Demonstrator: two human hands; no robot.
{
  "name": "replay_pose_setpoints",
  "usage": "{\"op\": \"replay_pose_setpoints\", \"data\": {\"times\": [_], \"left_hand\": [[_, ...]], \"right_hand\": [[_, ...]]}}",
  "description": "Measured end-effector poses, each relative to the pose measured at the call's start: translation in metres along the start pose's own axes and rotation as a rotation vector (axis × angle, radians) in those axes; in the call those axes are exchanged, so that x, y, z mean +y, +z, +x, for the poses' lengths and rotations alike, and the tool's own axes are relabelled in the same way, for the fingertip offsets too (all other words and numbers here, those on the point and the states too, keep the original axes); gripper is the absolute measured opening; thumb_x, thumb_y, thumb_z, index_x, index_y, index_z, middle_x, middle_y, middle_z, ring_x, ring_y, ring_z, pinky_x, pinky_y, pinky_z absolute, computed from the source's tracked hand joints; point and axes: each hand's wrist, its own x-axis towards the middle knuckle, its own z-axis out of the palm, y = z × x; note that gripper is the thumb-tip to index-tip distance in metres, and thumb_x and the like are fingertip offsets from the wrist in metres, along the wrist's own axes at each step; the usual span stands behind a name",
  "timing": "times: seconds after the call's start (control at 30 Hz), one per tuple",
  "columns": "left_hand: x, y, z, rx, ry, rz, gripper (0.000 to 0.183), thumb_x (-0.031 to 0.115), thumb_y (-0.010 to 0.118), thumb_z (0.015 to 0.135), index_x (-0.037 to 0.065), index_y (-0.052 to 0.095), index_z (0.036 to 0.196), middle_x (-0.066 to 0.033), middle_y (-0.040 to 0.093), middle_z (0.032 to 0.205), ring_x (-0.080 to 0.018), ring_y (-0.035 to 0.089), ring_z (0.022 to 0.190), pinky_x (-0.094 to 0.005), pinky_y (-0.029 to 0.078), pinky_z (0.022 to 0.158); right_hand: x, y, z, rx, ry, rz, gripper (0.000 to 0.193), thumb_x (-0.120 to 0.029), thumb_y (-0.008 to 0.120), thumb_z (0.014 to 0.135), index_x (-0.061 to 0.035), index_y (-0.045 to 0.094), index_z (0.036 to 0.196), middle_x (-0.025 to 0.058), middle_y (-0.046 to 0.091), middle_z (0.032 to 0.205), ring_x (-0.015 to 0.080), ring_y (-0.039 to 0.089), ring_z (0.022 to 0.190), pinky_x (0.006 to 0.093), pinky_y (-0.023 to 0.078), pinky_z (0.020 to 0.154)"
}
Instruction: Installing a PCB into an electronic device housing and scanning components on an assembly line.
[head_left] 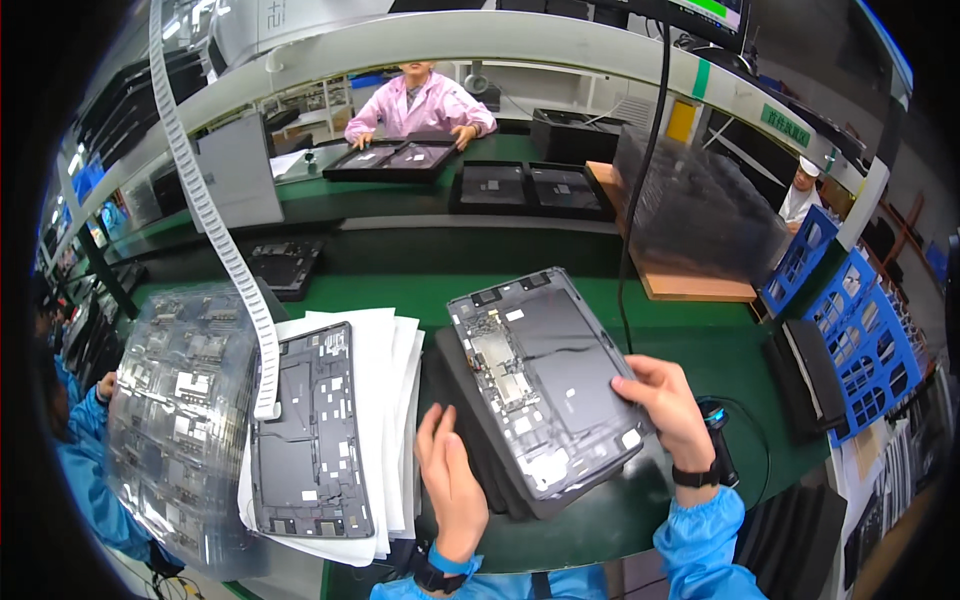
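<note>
An opened tablet body (575, 380), its circuit board and dark battery exposed, is tilted over the bench. My right hand (668, 405) grips its right edge, thumb on the face and fingers beneath. Beside its lower left edge, my left hand (452, 490) is open, fingers stretched and apart from the tablet. Under the tablet lies a stack of dark flat pieces (455, 370), mostly covered. To the left, a second opened tablet body (305, 450) rests on white sheets (398, 390). A clear plastic tray stack (180, 400) with small board parts stands farther left.
A white slotted strip (205, 205) hangs down to the second tablet. A black cable (645, 170) drops near the held one. Clear trays (690, 210) sit on a wooden board (700, 288). Blue racks (860, 340) stand right. Across the bench, a person in pink (415, 108) handles a black tray (390, 176).
</note>
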Motion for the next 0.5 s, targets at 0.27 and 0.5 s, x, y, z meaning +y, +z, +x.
{"op": "replay_pose_setpoints", "data": {"times": [0.27, 0.5], "left_hand": [[0.04, -0.014, -0.017, -0.126, 0.323, 0.246, 0.045, 0.013, 0.062, 0.089, -0.012, 0.055, 0.126, -0.0284, 0.043, 0.144, -0.0432, 0.04, 0.134, -0.0483, 0.032, 0.111], [0.073, -0.062, -0.058, -0.162, 0.304, -0.021, 0.067, 0.039, 0.048, 0.1, -0.015, 0.043, 0.139, -0.0333, 0.048, 0.14, -0.0406, 0.047, 0.132, -0.0453, 0.033, 0.112]], "right_hand": [[0.005, 0.027, -0.037, 0.083, -0.188, -0.186, 0.032, -0.005, 0.066, 0.091, 0.0044, 0.067, 0.122, 0.0143, 0.057, 0.134, 0.0215, 0.056, 0.119, 0.0307, 0.046, 0.099], [-0.07, 0.045, -0.093, -0.231, 0.034, 0.298, 0.057, -0.001, 0.063, 0.096, 0.0077, 0.04, 0.147, 0.0172, 0.054, 0.142, 0.0177, 0.055, 0.124, 0.0301, 0.044, 0.105]]}}
